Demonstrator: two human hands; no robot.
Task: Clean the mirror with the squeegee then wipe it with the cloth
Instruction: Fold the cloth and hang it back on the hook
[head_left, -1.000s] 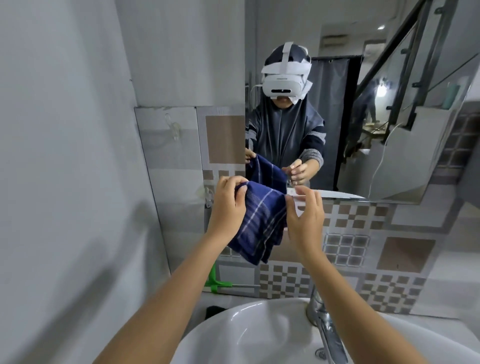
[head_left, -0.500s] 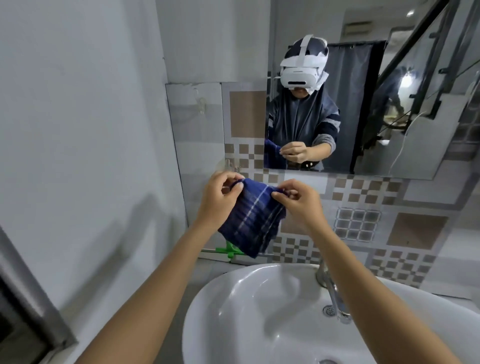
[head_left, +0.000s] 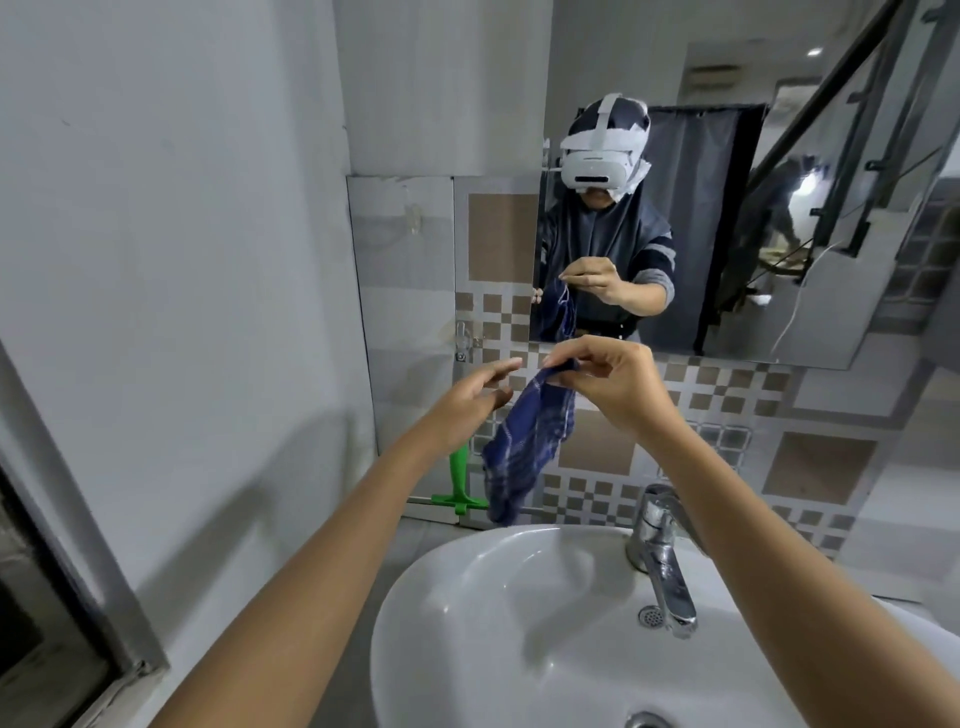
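Observation:
A dark blue checked cloth (head_left: 524, 447) hangs down over the sink's back edge, pinched at its top corner by my right hand (head_left: 608, 384). My left hand (head_left: 470, 397) is just left of the cloth with fingers spread, not gripping it. The mirror (head_left: 727, 218) is mounted on the wall above and behind my hands and reflects a person with a headset. The green squeegee (head_left: 460, 486) stands on the ledge against the tiled wall, below my left hand, partly hidden by the cloth.
A white sink (head_left: 519, 623) fills the lower middle, with a chrome tap (head_left: 660, 551) at its back right. A plain grey wall runs along the left, with a dark frame (head_left: 62, 597) at the lower left. Patterned tiles cover the wall under the mirror.
My left hand has let go of the cloth and opened. The cloth now dangles from my right hand alone. The view has tilted down, showing more of the sink.

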